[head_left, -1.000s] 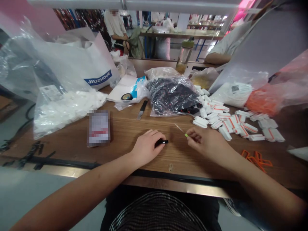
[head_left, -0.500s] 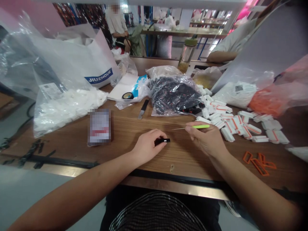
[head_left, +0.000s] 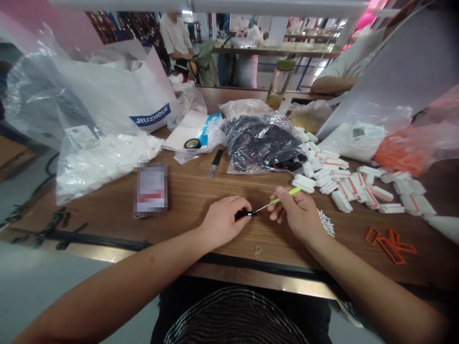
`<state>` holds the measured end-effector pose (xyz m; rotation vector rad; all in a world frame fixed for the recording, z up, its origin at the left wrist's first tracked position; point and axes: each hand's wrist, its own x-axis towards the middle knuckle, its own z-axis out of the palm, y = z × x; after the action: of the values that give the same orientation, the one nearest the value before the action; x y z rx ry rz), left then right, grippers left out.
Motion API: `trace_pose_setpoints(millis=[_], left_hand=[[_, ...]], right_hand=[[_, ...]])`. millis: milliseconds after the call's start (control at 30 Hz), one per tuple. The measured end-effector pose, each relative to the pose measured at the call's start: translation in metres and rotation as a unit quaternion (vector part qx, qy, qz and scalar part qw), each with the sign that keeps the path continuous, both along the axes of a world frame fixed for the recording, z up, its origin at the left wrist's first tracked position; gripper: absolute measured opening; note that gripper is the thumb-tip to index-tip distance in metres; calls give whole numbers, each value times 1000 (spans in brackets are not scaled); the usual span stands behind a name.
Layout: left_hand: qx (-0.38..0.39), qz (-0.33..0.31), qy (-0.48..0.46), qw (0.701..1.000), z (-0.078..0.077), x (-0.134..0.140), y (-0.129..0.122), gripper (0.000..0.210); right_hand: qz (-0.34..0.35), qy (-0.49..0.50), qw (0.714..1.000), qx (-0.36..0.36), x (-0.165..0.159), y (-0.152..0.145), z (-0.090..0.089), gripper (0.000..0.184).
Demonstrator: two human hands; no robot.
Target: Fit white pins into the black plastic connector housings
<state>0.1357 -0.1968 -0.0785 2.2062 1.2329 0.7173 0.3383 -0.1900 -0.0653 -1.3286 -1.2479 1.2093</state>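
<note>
At blk part [head_left: 250, 214], pick [head_left: 291, 193] diag, tip L

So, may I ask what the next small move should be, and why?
I would probably ease the green-handled tool, held in the right hand, slightly toward the white spots on the black piece: the left hand grips that piece, and the tool's thin shaft reaches it or stops just short; I cannot tell which.
</note>
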Motion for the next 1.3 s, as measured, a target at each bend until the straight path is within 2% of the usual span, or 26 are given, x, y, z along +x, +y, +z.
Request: trace_pose_setpoints(millis=[900, 1167, 1300], left_hand=[[8, -1, 0, 1000, 0, -1, 0, 8], [0, 2, 14, 1000, 2, 0, -1, 5], [-1, 3, 20, 1000, 1, 0, -1, 5]], right_hand=[[2, -44, 999, 17, -3, -3, -4, 48], [21, -74, 997, 26, -1, -3, -5, 47], [50, -118, 990, 55, 0, -6, -3, 44]])
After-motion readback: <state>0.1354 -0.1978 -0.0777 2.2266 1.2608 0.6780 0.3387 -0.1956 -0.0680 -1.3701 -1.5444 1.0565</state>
